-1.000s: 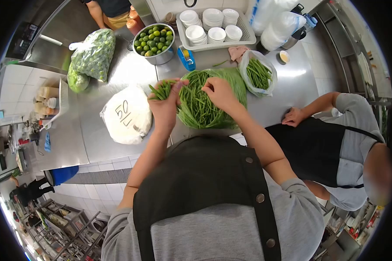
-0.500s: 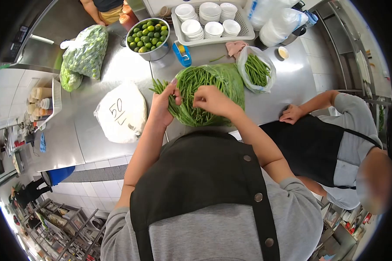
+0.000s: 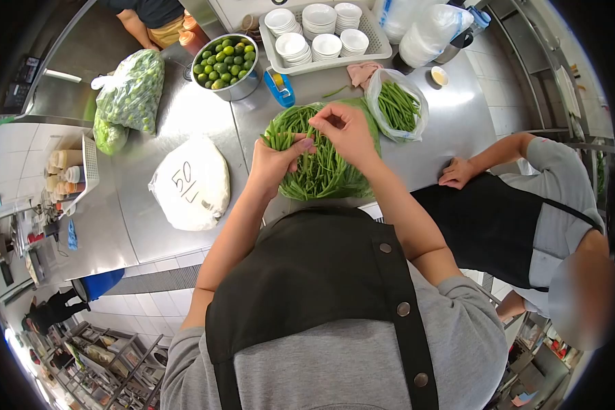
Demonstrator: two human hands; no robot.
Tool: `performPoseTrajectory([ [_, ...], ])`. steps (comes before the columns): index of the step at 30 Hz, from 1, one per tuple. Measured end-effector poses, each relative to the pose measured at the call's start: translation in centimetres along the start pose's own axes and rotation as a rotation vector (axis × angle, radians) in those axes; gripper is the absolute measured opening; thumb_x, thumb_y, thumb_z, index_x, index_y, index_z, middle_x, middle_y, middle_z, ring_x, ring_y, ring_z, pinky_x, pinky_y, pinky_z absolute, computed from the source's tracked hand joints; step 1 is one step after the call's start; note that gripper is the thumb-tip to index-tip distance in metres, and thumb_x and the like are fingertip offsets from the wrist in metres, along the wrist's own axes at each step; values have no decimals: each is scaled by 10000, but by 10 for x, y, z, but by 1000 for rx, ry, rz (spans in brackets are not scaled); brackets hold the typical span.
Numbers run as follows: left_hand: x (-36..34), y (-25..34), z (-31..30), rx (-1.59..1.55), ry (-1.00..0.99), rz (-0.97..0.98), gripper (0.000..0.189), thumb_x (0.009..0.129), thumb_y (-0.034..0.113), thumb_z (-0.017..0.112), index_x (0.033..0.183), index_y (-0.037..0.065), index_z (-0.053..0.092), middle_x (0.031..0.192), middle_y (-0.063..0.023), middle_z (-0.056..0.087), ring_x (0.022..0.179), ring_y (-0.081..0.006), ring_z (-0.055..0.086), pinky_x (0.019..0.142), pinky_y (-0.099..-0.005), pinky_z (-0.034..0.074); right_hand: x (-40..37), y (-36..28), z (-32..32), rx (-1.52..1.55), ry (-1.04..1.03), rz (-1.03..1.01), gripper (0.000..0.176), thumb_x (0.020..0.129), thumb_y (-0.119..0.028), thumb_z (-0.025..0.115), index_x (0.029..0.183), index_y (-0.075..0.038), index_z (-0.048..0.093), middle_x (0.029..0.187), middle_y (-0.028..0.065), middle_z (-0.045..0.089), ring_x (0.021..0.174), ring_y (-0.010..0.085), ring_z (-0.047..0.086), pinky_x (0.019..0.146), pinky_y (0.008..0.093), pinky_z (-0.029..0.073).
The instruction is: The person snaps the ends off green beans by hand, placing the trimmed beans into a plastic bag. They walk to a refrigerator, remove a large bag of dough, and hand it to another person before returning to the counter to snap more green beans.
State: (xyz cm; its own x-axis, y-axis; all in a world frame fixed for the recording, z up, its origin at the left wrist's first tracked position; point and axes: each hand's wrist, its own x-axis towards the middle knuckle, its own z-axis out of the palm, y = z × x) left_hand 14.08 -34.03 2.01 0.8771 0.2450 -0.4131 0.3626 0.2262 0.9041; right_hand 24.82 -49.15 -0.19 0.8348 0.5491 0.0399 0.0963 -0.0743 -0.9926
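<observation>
A large clear bag of green beans (image 3: 321, 174) lies open on the steel counter in front of me. My left hand (image 3: 278, 158) is closed around a small bunch of green beans (image 3: 278, 140) at the bag's left side. Over the middle of the bag, my right hand (image 3: 345, 131) has thumb and forefinger pinched together; whatever may be between the fingertips is too small to make out. Just right of the big bag stands a smaller white plastic bag (image 3: 424, 123) with more green beans in it.
Behind the beans are a metal pot of limes (image 3: 225, 65), a blue tape dispenser (image 3: 280, 87) and a tray (image 3: 321, 66) of stacked white bowls. A white bag marked "50" (image 3: 191, 188) lies to the left. A co-worker's hand (image 3: 458, 173) rests at the counter edge on the right.
My right hand has risen and moved slightly right, away from the beans' surface. My left hand has shifted right with its bunch, which now points more upward. The view has tilted a little.
</observation>
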Motion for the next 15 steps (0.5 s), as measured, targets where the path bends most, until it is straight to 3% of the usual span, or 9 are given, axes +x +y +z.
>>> performPoseTrajectory([
  [3,-2,-1,1,-38,-11,-29,217,884,133,764,1027,-20,712,845,-89,739,540,-45,483,498,-207,381,-3,-4,11,-331,189,-370,156,855,-105,735,795,-2,635,644,75,576,594,208,563,566,321,436],
  [6,-11,3,7,-91,-20,-70,222,899,135,749,1044,-26,698,868,-94,741,538,-54,472,510,-214,390,4,5,4,-402,196,-347,185,836,-118,733,773,2,606,641,122,523,596,292,528,563,372,426],
  [9,-9,2,4,-192,42,-6,213,909,137,730,1045,-25,703,847,-87,743,522,-52,473,489,-205,389,6,3,-13,-588,-191,-80,202,883,-178,724,828,0,644,700,101,595,642,217,579,598,349,459],
  [12,-1,-3,-9,-276,108,62,223,925,147,715,1058,-30,694,874,-93,740,538,-53,467,505,-209,391,0,3,-14,2,-445,316,242,929,-244,704,897,-5,680,768,56,656,704,136,613,643,313,487],
  [15,-1,4,-10,-388,163,93,244,931,148,711,1087,-37,682,919,-103,738,552,-53,471,515,-207,392,-9,4,-12,188,-529,236,166,970,-197,660,958,-35,697,831,5,677,710,81,581,665,240,475],
])
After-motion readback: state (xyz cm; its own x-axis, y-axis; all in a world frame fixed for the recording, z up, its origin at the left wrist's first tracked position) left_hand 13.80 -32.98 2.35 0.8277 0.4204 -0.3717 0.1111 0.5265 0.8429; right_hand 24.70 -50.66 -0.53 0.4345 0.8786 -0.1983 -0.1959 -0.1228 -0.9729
